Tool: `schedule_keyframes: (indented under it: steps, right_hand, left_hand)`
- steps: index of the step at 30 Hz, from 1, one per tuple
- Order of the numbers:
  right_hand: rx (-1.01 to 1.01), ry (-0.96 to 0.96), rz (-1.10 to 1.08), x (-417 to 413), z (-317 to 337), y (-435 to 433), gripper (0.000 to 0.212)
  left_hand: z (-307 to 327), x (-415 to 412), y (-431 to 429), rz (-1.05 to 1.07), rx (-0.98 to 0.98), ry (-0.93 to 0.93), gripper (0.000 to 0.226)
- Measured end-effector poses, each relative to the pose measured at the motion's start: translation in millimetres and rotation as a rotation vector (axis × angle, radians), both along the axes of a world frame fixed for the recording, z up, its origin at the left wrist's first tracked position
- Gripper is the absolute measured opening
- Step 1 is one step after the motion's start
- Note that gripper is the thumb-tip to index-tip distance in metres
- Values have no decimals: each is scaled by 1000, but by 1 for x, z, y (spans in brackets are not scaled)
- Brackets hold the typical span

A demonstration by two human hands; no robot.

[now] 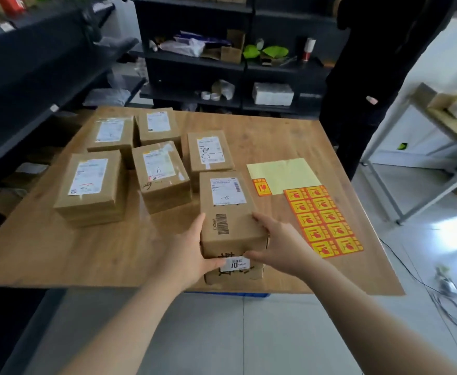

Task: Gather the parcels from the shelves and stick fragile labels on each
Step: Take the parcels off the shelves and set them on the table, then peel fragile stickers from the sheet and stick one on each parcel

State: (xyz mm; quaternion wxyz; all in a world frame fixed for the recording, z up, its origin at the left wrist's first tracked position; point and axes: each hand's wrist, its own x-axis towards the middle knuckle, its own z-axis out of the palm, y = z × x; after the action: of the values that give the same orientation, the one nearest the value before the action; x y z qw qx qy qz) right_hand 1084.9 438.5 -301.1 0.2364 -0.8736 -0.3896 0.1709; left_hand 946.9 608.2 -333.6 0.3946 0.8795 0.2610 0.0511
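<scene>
Cardboard parcel (230, 226) marked 8-1 sits at lower centre of the frame, on the near edge of the wooden worktop (262, 136). The left grip (192, 250) and right grip (278, 244) clasp its two sides, thumbs on the near face, probably squaring it for a sticker. Just right lies the sheet of fragile labels (324, 220), within easy reach. Five other parcels (159, 174) cluster at upper left, no sticker visible on them
</scene>
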Motion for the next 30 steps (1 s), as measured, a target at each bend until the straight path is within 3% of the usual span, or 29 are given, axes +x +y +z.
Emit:
schedule_keyframes:
  steps: [9,16,24,30]
  right_hand:
    - [-73,6,59,6,-40,-5,86]
    - [-132,-59,180,21,-52,-12,80]
    - [-82,-276,226,59,-32,-22,56]
    - [-63,-347,147,99,-15,-24,47]
  left_hand:
    - [-39,7,-13,-2,202,114,105]
    - [-39,9,-18,-18,206,231,99]
    - [5,26,-23,-41,587,151,46]
    - [31,78,-29,-135,668,71,35]
